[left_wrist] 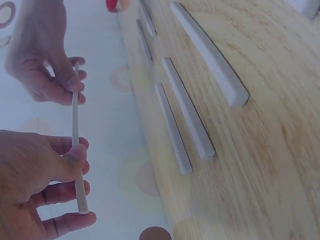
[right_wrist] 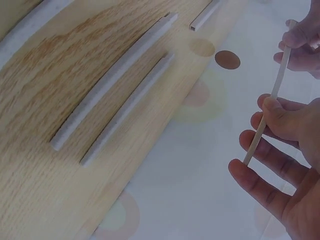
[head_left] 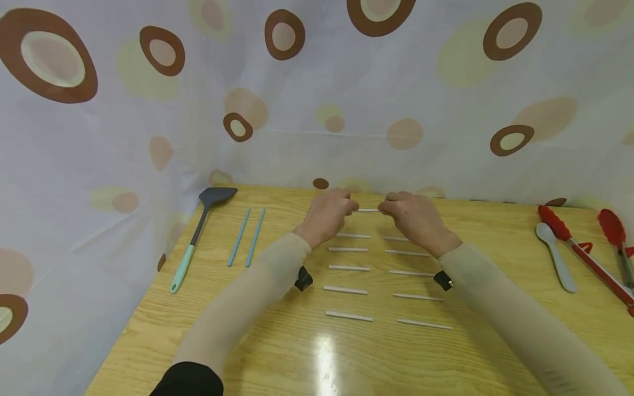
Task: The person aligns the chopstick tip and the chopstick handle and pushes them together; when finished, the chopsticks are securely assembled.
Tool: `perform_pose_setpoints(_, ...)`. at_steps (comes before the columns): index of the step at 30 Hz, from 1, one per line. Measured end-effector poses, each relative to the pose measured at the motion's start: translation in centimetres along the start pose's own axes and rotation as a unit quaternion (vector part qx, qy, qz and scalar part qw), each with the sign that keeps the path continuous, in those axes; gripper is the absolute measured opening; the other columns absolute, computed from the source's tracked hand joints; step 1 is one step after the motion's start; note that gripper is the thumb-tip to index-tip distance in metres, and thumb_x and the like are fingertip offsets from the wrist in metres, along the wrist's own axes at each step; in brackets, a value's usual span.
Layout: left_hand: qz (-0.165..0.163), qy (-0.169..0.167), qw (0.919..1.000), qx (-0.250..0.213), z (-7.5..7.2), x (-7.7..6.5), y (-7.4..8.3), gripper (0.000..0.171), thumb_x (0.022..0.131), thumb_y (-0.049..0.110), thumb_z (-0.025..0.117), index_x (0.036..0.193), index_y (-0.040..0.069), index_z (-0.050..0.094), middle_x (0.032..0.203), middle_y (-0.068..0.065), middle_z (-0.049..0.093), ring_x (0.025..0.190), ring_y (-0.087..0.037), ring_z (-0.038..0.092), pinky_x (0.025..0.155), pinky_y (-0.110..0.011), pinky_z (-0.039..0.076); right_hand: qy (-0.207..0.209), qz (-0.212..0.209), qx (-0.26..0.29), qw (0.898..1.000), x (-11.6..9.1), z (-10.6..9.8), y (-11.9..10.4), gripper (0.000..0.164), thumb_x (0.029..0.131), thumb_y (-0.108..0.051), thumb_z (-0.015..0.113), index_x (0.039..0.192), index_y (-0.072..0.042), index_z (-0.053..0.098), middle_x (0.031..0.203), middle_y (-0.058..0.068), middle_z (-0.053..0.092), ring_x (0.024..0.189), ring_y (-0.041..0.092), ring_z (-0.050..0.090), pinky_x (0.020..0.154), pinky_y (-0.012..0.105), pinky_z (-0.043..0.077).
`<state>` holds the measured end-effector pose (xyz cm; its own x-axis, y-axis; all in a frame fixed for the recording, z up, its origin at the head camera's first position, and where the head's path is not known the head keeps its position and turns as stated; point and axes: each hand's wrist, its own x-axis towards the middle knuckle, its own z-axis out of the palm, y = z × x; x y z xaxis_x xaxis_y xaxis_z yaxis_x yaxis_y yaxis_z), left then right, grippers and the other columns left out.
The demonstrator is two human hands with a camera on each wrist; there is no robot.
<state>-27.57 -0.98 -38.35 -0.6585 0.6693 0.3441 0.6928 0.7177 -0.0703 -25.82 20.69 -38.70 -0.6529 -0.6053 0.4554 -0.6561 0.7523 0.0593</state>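
Observation:
Near the back edge of the table, my left hand (head_left: 324,214) and right hand (head_left: 413,217) hold one thin white stick (head_left: 368,210) between them. In the left wrist view, the left thumb presses the stick (left_wrist: 75,120) against the fingers, and its lower end lies by the little finger. The right wrist view shows the right hand (right_wrist: 287,145) pinching the other part of the stick (right_wrist: 281,75) the same way. Below the hands, two columns of similar white sticks lie flat: a left column stick (head_left: 348,249) and a right column stick (head_left: 407,253) are among them.
Left on the wooden table (head_left: 277,341) lie a dark spatula (head_left: 200,225) with a mint handle and two blue sticks (head_left: 240,236) (head_left: 256,236). At right are a grey spoon (head_left: 557,258) and red-tipped tongs (head_left: 579,250). A patterned curtain (head_left: 317,77) hangs behind.

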Motion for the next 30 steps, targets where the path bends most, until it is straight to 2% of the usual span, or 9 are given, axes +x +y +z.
perform_pose_setpoints(5,-0.004,-0.005,0.9999,0.009,-0.4,0.0,0.3,0.030,0.081,-0.003,0.062,0.098,0.020,0.071,0.103,0.004,0.055,0.081,-0.010,0.053,0.051,-0.018,0.040,-0.004,0.000,-0.010,1.000,0.0,-0.3,-0.3,0.018,0.078,-0.002,0.069,0.092,-0.013,0.071,0.083,0.001,0.061,0.074,0.021,0.060,0.046,0.030,0.045)
perform_pose_setpoints(8,-0.001,-0.001,0.9999,0.014,-0.6,0.0,0.4,0.029,0.081,-0.004,0.062,0.096,0.018,0.071,0.103,0.004,0.056,0.081,-0.010,0.053,0.050,-0.018,0.040,-0.001,0.004,-0.013,1.000,0.1,-0.4,-0.5,0.019,0.078,-0.001,0.069,0.092,-0.014,0.071,0.084,0.001,0.061,0.074,0.021,0.060,0.042,0.029,0.043)
perform_pose_setpoints(13,0.012,0.010,0.9997,0.017,-0.5,0.0,0.4,0.029,0.079,-0.005,0.062,0.094,0.017,0.072,0.093,0.004,0.054,0.078,-0.009,0.053,0.049,-0.018,0.039,0.020,-0.005,-0.027,0.999,0.0,-0.4,-0.5,0.018,0.079,0.001,0.067,0.089,-0.014,0.071,0.083,0.000,0.060,0.068,0.019,0.060,0.038,0.028,0.039)
perform_pose_setpoints(18,0.011,0.009,0.9998,0.016,-0.4,-0.4,0.3,0.030,0.079,-0.006,0.060,0.093,0.017,0.071,0.089,0.004,0.053,0.075,-0.010,0.052,0.048,-0.018,0.038,0.038,-0.022,-0.033,0.999,-0.1,-0.1,-0.7,0.018,0.079,0.003,0.065,0.087,-0.012,0.071,0.081,0.002,0.060,0.062,0.020,0.058,0.036,0.028,0.037)
perform_pose_setpoints(21,0.000,-0.017,0.9998,0.013,-0.6,-0.7,0.2,0.030,0.079,-0.005,0.063,0.097,0.019,0.071,0.089,0.004,0.053,0.076,-0.010,0.052,0.048,-0.018,0.038,0.033,-0.029,-0.037,0.998,0.0,0.1,-0.9,0.018,0.080,0.003,0.065,0.089,-0.013,0.070,0.082,0.003,0.059,0.064,0.020,0.058,0.038,0.029,0.038)
perform_pose_setpoints(26,-0.030,-0.105,0.9940,0.008,-0.7,-1.3,0.3,0.023,0.084,0.012,0.065,0.104,0.024,0.066,0.092,0.007,0.055,0.075,-0.006,0.053,0.050,-0.020,0.041,0.016,-0.048,-0.033,0.998,0.0,0.6,-1.1,0.018,0.079,0.001,0.068,0.090,-0.013,0.069,0.083,0.006,0.058,0.070,0.022,0.056,0.046,0.032,0.044)
perform_pose_setpoints(28,-0.037,-0.122,0.9918,-0.002,-0.7,-1.3,0.6,0.016,0.086,0.022,0.063,0.101,0.024,0.066,0.092,0.008,0.057,0.073,-0.004,0.053,0.050,-0.021,0.042,0.014,-0.054,-0.028,0.998,0.0,0.8,-1.1,0.018,0.077,0.000,0.069,0.089,-0.014,0.070,0.083,0.006,0.058,0.072,0.022,0.055,0.050,0.032,0.045)
perform_pose_setpoints(30,-0.040,-0.121,0.9915,-0.023,-0.7,-1.2,1.0,0.012,0.087,0.027,0.061,0.097,0.022,0.067,0.089,0.008,0.058,0.071,-0.004,0.053,0.051,-0.021,0.042,0.015,-0.061,-0.023,0.998,0.0,0.9,-1.1,0.016,0.077,-0.002,0.070,0.088,-0.014,0.071,0.084,0.005,0.058,0.074,0.022,0.055,0.054,0.032,0.046)
